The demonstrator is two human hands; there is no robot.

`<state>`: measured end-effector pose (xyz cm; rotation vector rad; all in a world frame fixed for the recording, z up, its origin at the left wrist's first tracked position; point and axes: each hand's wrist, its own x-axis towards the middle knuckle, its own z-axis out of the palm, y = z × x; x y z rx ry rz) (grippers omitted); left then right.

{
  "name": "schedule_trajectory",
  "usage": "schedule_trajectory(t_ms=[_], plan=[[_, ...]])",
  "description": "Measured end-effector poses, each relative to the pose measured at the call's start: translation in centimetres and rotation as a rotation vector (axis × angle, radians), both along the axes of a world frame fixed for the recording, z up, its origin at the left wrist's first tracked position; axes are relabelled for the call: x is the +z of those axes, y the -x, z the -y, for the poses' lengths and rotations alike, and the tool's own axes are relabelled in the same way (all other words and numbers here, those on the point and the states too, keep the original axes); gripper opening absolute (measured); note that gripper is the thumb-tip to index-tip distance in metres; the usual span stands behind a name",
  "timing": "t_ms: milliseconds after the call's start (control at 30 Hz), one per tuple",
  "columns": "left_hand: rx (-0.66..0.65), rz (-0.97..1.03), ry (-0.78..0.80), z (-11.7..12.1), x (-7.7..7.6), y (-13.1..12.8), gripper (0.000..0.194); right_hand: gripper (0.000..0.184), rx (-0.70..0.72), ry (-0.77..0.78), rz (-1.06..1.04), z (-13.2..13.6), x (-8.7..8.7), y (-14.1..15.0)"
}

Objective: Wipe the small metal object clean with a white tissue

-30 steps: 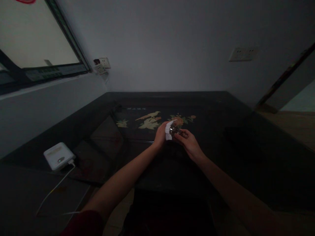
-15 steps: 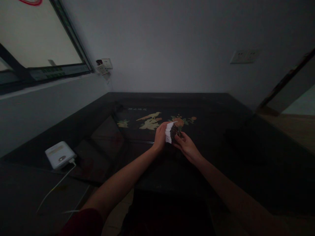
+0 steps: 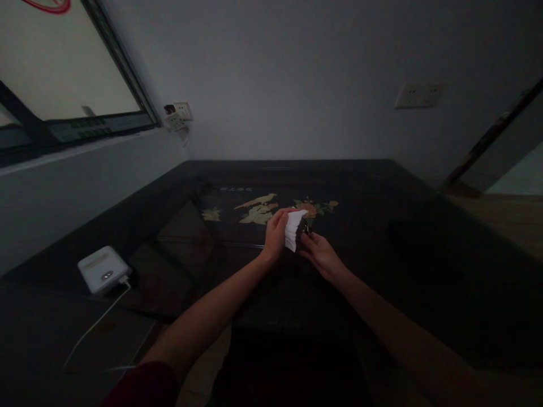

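Note:
My left hand [image 3: 275, 236] is closed on a crumpled white tissue [image 3: 292, 230], holding it above the dark table. Pressed against the tissue's right side is a small dark object [image 3: 302, 228] with a shiny glint; its kind is too dim to make out. My right hand [image 3: 321, 252] grips this dark object from the right, thumb on top and fingers below. Both hands are close together over the table's middle. Part of the dark object is hidden behind the tissue and fingers.
The glossy black table [image 3: 271, 308] bears an inlaid bird and flower picture [image 3: 258, 210]. At left lies a white box-shaped device [image 3: 104, 268] with a white cable [image 3: 91, 328] plugged in. A wall with sockets [image 3: 419, 96] stands behind, a window at upper left.
The tissue has shifted slightly and spread, showing more white over the dark object. My hands stay nearly in place, the left a touch further left.

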<state>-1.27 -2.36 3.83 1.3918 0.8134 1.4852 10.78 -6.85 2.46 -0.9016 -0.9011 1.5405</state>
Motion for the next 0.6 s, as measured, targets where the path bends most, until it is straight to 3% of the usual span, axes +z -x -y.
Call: schedule_trajectory(t_ms=[200, 267, 367, 600], plan=[[0.092, -0.424, -0.516, 0.7, 0.4, 0.3, 0.025, 0.041, -0.105, -0.022, 0.018, -0.5, -1.0, 0.3], [0.073, -0.487, -0.595, 0.6, 0.4, 0.2, 0.025, 0.039, -0.139, -0.018, 0.023, -0.6, -1.2, 0.4], [0.059, -0.413, -0.479, 0.2, 0.2, 0.0, 0.028, 0.036, -0.124, 0.002, 0.022, -0.7, -1.3, 0.2], [-0.066, 0.006, 0.174, -1.7, -1.4, -0.3, 0.037, 0.040, -0.070, -0.017, 0.060, -0.6, -1.0, -0.4]])
